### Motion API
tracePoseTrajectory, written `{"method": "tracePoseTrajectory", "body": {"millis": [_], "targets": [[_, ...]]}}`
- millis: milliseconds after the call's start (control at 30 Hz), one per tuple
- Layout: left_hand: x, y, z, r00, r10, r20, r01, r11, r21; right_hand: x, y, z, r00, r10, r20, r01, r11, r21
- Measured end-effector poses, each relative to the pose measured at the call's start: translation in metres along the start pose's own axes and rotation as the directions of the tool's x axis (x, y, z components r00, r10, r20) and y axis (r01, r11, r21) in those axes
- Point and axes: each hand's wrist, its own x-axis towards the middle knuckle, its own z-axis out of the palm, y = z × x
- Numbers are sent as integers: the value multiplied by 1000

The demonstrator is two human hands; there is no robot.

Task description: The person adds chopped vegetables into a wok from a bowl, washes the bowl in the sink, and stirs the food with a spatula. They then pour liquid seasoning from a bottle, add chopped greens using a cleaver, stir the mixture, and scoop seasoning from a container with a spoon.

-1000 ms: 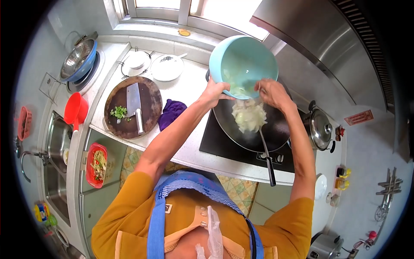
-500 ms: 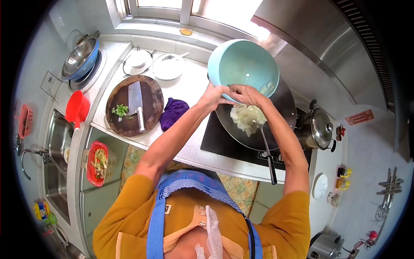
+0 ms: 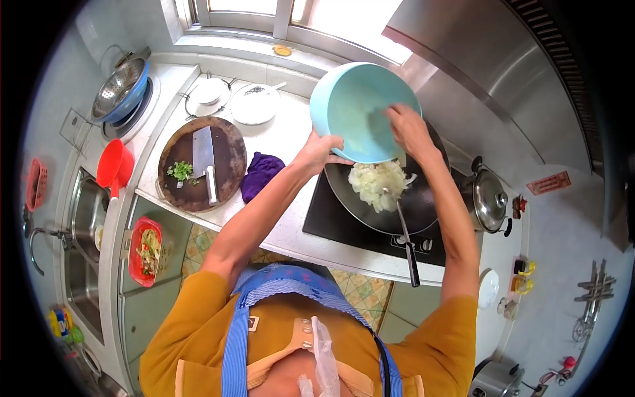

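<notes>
My left hand (image 3: 319,153) is closed on the lower left rim of a light blue bowl (image 3: 336,112). The bowl is tipped over a dark wok (image 3: 423,198), its opening facing me. Inside the bowl's right side is my right hand (image 3: 411,133), its fingers near the inner wall and smeared by motion. Pale, translucent sliced pieces (image 3: 377,184) lie heaped in the wok under the bowl's lower rim. A spatula (image 3: 410,255) with a black handle rests in the wok, its blade end at the heap and its handle reaching over the front edge.
Left of the stove (image 3: 324,221), a purple cloth (image 3: 262,175) lies beside a round chopping board (image 3: 228,178) bearing a cleaver (image 3: 204,153) and chopped greens (image 3: 179,172). A lidded pot (image 3: 488,198) stands right of the wok. A white plate (image 3: 254,114) sits at the back.
My right hand has moved from the bowl's lower rim up into its right side. The heap in the wok looks bigger. My left hand keeps its hold.
</notes>
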Motion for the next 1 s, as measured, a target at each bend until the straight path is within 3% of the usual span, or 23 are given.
{"method": "tracePoseTrajectory", "body": {"millis": [33, 167, 233, 267, 367, 433, 533, 600, 667, 700, 800, 933, 1000], "targets": [[-6, 2, 3, 1000, -18, 23, 19, 1000, -18, 9, 5, 12, 990, -90, -104, 82, 993, -79], [-12, 5, 6, 997, -27, 67, 29, 999, -27, 12, 21, 36, 968, -241, -76, 220, 950, -220], [-5, -1, 1, 1000, 5, 28, -5, 1000, 3, -1, 27, 38, 958, -152, 245, 211, 949, -236], [-1, -3, -1, 999, 42, -4, -42, 998, 39, -8, 25, 42, 957, -153, 245, 212, 948, -236], [12, -9, 4, 983, 122, -136, -110, 990, 93, -30, 13, 37, 928, -66, 367, 136, 976, -168], [21, -9, -1, 981, 145, -132, -133, 987, 93, -41, 1, 20, 950, -53, 308, 65, 997, -29], [27, -1, -11, 984, 152, -91, -144, 986, 89, -67, 1, 5, 934, 17, 356, 15, 996, -88], [25, 5, -15, 989, 137, -53, -132, 987, 86, -60, -5, -14, 946, 53, 319, -42, 998, -41], [19, 5, -15, 996, 83, 19, -84, 995, 47, -46, -15, -24, 985, 133, 111, -151, 973, 174], [16, 5, -13, 997, 76, 17, -77, 996, 50, -36, -18, -22, 982, 148, 120, -177, 945, 277], [9, 2, -7, 998, 24, 52, -24, 1000, 0, -11, -28, 5, 980, 115, 160, -174, 885, 432], [7, -1, -11, 997, 31, 66, -28, 999, -40, -9, -35, 45, 989, 53, 141, -111, 890, 443], [7, -1, -12, 998, 44, 51, -43, 999, -26, -14, -51, 29, 965, -15, 262, -105, 892, 440]]}}
